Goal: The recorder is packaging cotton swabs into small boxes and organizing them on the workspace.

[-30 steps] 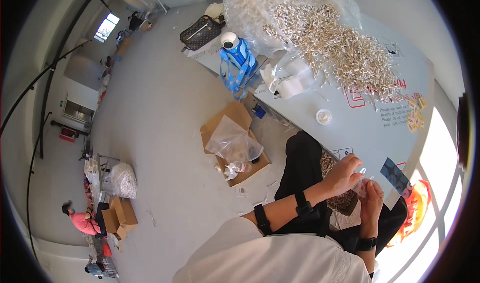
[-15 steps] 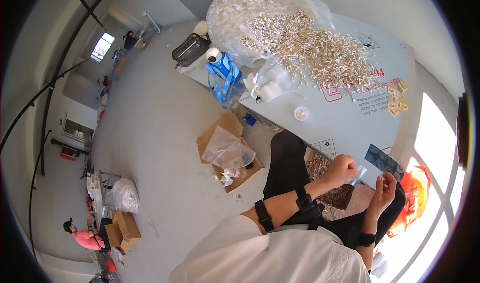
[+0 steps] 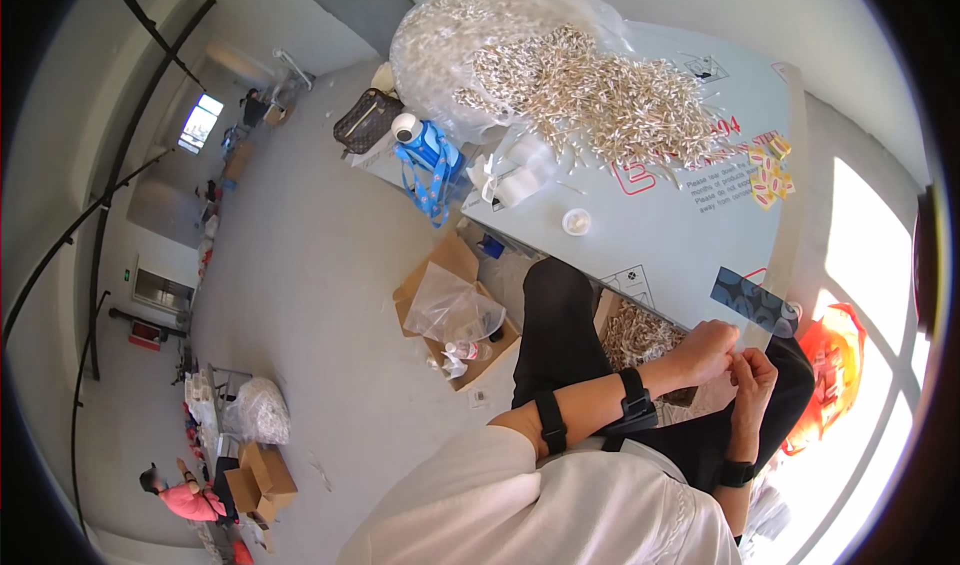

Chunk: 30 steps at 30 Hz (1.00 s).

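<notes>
My left hand (image 3: 705, 352) is closed in a fist at the near edge of the table, its fingertips toward my right hand. My right hand (image 3: 752, 377) has its fingers pinched together close beside it. Whatever lies between the fingertips is too small and hidden to name. Just beyond the hands, a dark patterned sheet (image 3: 752, 302) lies at the table's edge. Farther up is a small round white tub (image 3: 576, 222). A big heap of cotton swabs (image 3: 640, 105) spills from a clear plastic bag (image 3: 425, 40) on the table (image 3: 640, 230).
Small yellow labels (image 3: 771, 173) lie at the table's right. A blue bottle (image 3: 430, 155) and a dark handbag (image 3: 368, 120) stand at its left. Below are a cardboard box (image 3: 420, 285), loose swabs (image 3: 638, 337) and an orange bag (image 3: 835, 360). A person in pink (image 3: 192, 502) works far left.
My hands have come together, the right moving left toward the left one. The clear piece seen at my left fingers is no longer plainly visible. The whole view has shifted slightly.
</notes>
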Each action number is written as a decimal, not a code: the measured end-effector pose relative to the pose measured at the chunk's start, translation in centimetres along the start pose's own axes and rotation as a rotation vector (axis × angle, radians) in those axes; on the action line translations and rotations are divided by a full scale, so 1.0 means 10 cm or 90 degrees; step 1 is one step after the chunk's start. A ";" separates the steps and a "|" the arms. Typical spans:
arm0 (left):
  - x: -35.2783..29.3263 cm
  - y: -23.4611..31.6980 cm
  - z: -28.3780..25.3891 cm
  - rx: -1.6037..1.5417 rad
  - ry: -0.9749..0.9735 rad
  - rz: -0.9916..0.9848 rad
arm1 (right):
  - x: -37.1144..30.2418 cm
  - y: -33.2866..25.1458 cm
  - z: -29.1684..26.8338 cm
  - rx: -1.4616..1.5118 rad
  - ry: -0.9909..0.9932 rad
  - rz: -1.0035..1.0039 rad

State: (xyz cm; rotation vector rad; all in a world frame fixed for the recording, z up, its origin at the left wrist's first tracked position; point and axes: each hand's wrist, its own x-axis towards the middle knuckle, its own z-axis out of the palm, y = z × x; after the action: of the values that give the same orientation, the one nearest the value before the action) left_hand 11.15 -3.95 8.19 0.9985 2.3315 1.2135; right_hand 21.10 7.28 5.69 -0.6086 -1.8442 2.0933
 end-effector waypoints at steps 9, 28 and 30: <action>0.09 -0.15 0.12 -0.325 -0.119 -0.119 | -0.01 -0.07 -0.15 -0.116 0.026 0.005; 1.14 0.32 0.86 -0.498 -0.122 -0.047 | 0.17 0.09 -0.61 0.644 0.309 0.279; 1.24 0.35 0.99 -0.460 -0.151 -0.005 | 0.28 0.16 -0.63 0.748 0.343 0.220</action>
State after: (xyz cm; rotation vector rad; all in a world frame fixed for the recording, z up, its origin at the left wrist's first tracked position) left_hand 9.54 11.99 5.62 0.8032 1.5160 1.6469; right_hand 21.87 13.81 3.17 -1.0010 -0.0997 2.3922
